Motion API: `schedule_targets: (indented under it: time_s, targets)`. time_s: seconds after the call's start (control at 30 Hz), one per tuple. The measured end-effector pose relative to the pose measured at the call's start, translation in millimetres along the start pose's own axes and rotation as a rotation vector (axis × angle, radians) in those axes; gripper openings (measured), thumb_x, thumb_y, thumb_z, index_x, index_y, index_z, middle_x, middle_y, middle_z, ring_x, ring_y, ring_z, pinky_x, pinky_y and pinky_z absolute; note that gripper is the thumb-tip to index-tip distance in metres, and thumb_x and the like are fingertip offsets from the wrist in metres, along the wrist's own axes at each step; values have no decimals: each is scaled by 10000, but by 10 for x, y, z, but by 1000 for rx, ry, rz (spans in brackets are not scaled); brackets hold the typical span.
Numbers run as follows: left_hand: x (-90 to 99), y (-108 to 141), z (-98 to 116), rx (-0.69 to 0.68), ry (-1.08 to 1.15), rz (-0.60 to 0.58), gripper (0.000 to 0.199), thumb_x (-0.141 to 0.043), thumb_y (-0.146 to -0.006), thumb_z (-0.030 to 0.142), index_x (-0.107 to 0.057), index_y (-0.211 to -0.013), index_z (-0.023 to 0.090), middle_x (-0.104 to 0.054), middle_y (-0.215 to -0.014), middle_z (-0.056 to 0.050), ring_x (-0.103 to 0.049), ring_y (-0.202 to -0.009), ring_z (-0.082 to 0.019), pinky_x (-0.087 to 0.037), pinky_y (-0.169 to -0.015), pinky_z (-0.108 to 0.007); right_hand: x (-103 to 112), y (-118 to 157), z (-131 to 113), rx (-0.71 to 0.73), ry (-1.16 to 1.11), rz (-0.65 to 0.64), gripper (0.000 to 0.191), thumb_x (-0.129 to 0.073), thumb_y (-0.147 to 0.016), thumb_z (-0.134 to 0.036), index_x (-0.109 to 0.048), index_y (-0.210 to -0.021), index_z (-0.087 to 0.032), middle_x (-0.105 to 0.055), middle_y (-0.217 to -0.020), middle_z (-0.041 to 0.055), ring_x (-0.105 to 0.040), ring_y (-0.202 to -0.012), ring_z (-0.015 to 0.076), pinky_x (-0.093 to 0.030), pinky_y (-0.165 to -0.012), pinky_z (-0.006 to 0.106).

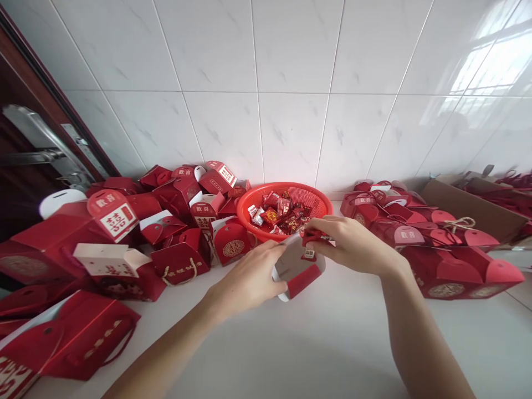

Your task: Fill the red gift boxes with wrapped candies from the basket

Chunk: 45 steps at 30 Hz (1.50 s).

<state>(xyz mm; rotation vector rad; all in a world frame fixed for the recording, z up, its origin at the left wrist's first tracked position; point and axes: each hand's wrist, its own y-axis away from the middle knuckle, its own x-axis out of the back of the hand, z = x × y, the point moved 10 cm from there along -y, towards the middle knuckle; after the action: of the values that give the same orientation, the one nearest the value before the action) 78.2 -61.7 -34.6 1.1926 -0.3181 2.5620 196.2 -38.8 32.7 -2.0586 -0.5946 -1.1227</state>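
Note:
In the middle of the table, my left hand (253, 275) grips the near left side of an open red gift box (306, 281) whose white inside faces up. My right hand (351, 244) is closed on red-wrapped candies (315, 237) above the box's far right part; a small wrapper with a white printed patch hangs below the fingers. Just behind the box stands a red plastic basket (286, 188) with wrapped candies (285, 209) in it, mostly red, a few silver or gold. How many candies my right hand holds is hidden by the fingers.
Red gift boxes (180, 257) crowd the left side, some with rope handles. More closed red boxes (446, 271) stand in a group at the right, beside a brown cardboard carton (474, 208). A tiled wall (291, 127) rises behind; a door handle (37, 144) is at far left.

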Motion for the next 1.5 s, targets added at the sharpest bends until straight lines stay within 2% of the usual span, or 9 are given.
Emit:
schedule_targets:
  time_s: [0.17, 0.4, 0.63, 0.77, 0.97, 1.13, 1.23, 1.37, 1.5]
  targets:
    - [6, 4, 40, -16, -12, -5, 455, -671, -732, 230, -654, -1178, 318, -655, -1219, -13, -619, -1114, -280, -501, -844, -305, -144, -47, -98, 68, -100, -82, 70, -595, -922, -226, -664, -912, -216, -673, -738, 17, -575, -625, 159, -387, -590, 266]
    - [45, 25, 2, 98, -36, -45, 413, -713, -718, 279, -654, -1127, 289, -653, -1194, -21, -619, -1101, -277, -500, -837, -318, -69, -100, -82, 61, -313, 1, 111, -621, -921, -271, -652, -982, -184, -672, -870, 33, -574, -730, 159, -447, -628, 265]
    - [14, -27, -13, 114, 30, -97, 443, -733, -672, 242, -639, -1104, 268, -716, -970, 17, -687, -871, -239, -485, -654, -280, -485, -211, -38, 1, -718, -186, 157, -621, -918, -294, -642, -1008, -168, -668, -902, 24, -601, -791, 155, -489, -686, 257]
    - [20, -39, -68, 131, 48, -105, 507, -766, -660, 293, -622, -1145, 271, -724, -999, 19, -692, -891, -250, -489, -645, -283, -583, -237, 5, -13, -846, -235, 218, -625, -917, -339, -617, -1033, -155, -649, -924, 29, -590, -803, 151, -496, -709, 266]
    - [-11, -59, -183, 153, -75, -112, 676, -784, -668, 404, -564, -1292, 267, -606, -1352, -58, -596, -1192, -338, -513, -882, -380, -495, -148, -16, -52, -531, -282, 91, -567, -925, -273, -550, -881, -196, -609, -785, -7, -536, -685, 137, -419, -608, 257]
    - [-60, -47, -272, 164, -127, -116, 829, -785, -663, 428, -490, -1424, 278, -425, -1553, -64, -385, -1422, -362, -414, -1092, -444, -383, -76, 105, -162, -212, -238, 207, -508, -941, -235, -417, -756, -228, -501, -650, -47, -414, -570, 123, -310, -534, 266]
    - [-60, -39, -288, 165, -127, -113, 856, -789, -660, 437, -483, -1442, 274, -394, -1576, -64, -343, -1450, -362, -398, -1115, -451, -455, -78, 125, -170, -201, -280, 229, -500, -946, -223, -406, -738, -225, -498, -637, -51, -411, -558, 118, -302, -529, 267]
    - [-33, -49, -198, 93, -91, -99, 809, -789, -664, 412, -512, -1418, 315, -461, -1532, -39, -413, -1411, -350, -442, -1080, -429, -534, -98, 141, -157, -216, -314, 216, -499, -928, -174, -453, -721, -211, -553, -670, -26, -453, -594, 123, -320, -544, 269]
    - [-14, -52, -169, 69, -79, -82, 808, -785, -672, 386, -501, -1427, 336, -498, -1502, -24, -443, -1389, -356, -483, -1033, -414, -515, -115, 223, -184, -196, -275, 219, -499, -927, -189, -460, -712, -210, -534, -649, -29, -450, -595, 124, -322, -548, 266]
